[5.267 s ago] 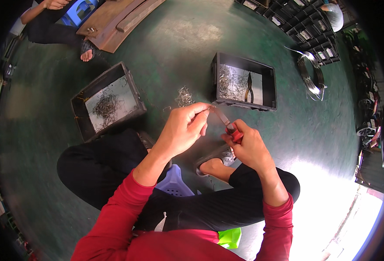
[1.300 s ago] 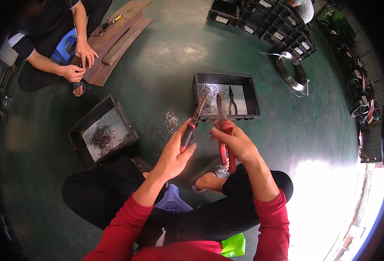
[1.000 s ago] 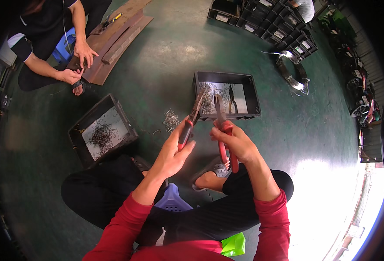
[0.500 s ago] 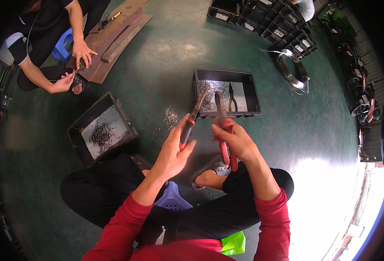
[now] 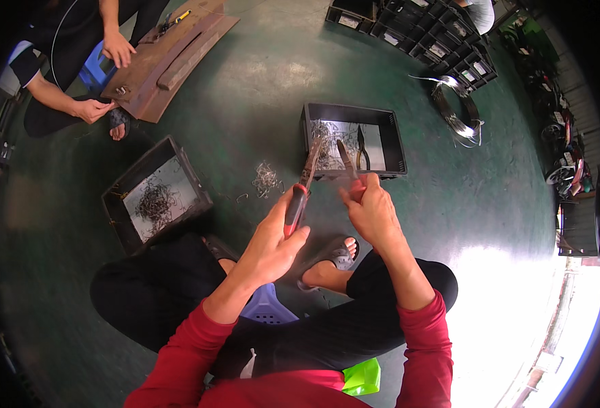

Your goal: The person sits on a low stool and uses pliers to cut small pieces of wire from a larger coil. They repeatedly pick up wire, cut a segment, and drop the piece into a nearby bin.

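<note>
My left hand (image 5: 269,245) is closed round red-and-black-handled pliers (image 5: 295,211), their jaws pointing away from me. In my right hand (image 5: 376,216) is a pair of red-handled pliers (image 5: 347,162), partly blurred, its grips mostly hidden by my fingers. The two tool heads are close together but apart, in front of the near left part of a black crate (image 5: 400,146). Any small piece between the jaws is too small to make out. Bent wire hooks (image 5: 324,153) and another pair of pliers (image 5: 362,151) lie inside that crate.
A loose pile of wire hooks (image 5: 266,179) lies on the green floor. Left of it stands a second black crate (image 5: 195,187) with more hooks. A wire coil (image 5: 453,112) and stacked black crates (image 5: 436,41) are farther right. A co-worker's hand (image 5: 118,49) is above a brown board (image 5: 147,68).
My right hand has turned and moved slightly up, so its pliers' grips show less. My left hand has barely shifted. The co-worker's hands have moved apart.
</note>
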A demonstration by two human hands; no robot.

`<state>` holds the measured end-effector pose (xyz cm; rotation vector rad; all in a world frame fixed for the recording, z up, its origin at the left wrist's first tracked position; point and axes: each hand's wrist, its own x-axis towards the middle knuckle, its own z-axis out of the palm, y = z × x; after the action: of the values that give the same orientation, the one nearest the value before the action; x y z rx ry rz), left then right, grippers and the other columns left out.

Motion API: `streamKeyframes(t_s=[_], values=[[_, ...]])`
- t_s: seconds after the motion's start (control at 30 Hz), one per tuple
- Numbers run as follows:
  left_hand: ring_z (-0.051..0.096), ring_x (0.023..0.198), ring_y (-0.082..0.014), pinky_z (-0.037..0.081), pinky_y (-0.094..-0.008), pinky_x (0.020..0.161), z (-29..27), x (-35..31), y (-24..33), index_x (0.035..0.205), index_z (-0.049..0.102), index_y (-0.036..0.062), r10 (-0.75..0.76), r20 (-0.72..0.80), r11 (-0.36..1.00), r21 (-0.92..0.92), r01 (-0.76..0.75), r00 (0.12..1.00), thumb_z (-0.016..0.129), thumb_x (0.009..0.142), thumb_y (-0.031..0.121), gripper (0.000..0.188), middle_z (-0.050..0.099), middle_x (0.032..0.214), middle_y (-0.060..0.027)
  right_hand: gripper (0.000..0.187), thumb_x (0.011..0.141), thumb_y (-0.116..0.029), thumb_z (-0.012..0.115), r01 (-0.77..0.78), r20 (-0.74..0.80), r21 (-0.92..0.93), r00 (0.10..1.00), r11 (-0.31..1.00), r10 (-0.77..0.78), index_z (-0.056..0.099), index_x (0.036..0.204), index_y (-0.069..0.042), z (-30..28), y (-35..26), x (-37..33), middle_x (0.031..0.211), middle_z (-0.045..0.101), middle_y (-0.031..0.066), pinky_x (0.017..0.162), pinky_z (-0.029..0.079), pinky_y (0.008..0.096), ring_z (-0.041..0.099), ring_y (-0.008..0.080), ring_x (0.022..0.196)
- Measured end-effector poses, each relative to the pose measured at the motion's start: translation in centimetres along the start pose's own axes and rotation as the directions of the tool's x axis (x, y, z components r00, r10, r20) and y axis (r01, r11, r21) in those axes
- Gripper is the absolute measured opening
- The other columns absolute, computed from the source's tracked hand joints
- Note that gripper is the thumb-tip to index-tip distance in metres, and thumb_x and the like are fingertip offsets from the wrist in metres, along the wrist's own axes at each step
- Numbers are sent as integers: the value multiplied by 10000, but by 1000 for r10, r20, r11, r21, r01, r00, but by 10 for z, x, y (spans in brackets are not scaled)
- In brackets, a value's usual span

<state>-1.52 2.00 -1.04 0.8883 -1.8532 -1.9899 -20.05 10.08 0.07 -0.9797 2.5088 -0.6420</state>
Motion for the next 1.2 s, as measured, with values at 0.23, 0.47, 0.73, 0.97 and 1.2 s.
streamKeyframes(t_s=[0.23, 0.47, 0.73, 0.97, 1.2], values=[[490, 821, -105, 453, -261, 732, -1, -5, 8, 1431, 340, 31, -56, 31, 996, -61, 58, 998, 581, 884, 54, 598, 521, 1001, -45, 404, 826, -197, 645, 8, 13, -123, 1000, 992, -6, 471, 1094, 50, -1, 4, 4, 1020, 627, 277, 807, 486, 478, 622, 425, 945], [527, 844, -122, 492, -273, 705, -3, -7, 11, 1435, 332, 38, -120, 75, 982, -136, 129, 990, 568, 880, 41, 604, 534, 1067, -74, 362, 797, -141, 628, 77, -64, -205, 994, 976, -92, 463, 1078, 18, 4, 11, 6, 1016, 617, 238, 795, 486, 508, 620, 410, 929], [574, 877, -152, 523, -292, 679, -5, -6, 11, 1445, 316, 52, -152, 100, 974, -154, 166, 983, 554, 883, 41, 611, 549, 1123, -110, 359, 779, -96, 636, 115, -131, -305, 978, 945, -161, 459, 1078, -2, 7, 16, 6, 1014, 602, 209, 796, 455, 531, 597, 395, 971], [551, 837, -125, 502, -286, 681, -3, 3, 0, 1439, 325, 42, -89, 79, 993, -74, 95, 993, 575, 886, 56, 606, 550, 1052, -76, 333, 796, -120, 650, 73, -58, -178, 995, 981, -85, 495, 1062, 8, 0, 14, 8, 1008, 624, 217, 804, 479, 456, 609, 397, 961], [525, 812, -116, 474, -271, 710, -6, 13, -15, 1429, 356, 44, -9, 13, 1000, 8, 9, 1000, 590, 866, 15, 611, 536, 1004, -48, 349, 898, -268, 646, -85, 287, 354, 958, 931, -22, 562, 1065, 26, -19, 17, 10, 819, 608, 87, 722, 453, 329, 581, 161, 772]])
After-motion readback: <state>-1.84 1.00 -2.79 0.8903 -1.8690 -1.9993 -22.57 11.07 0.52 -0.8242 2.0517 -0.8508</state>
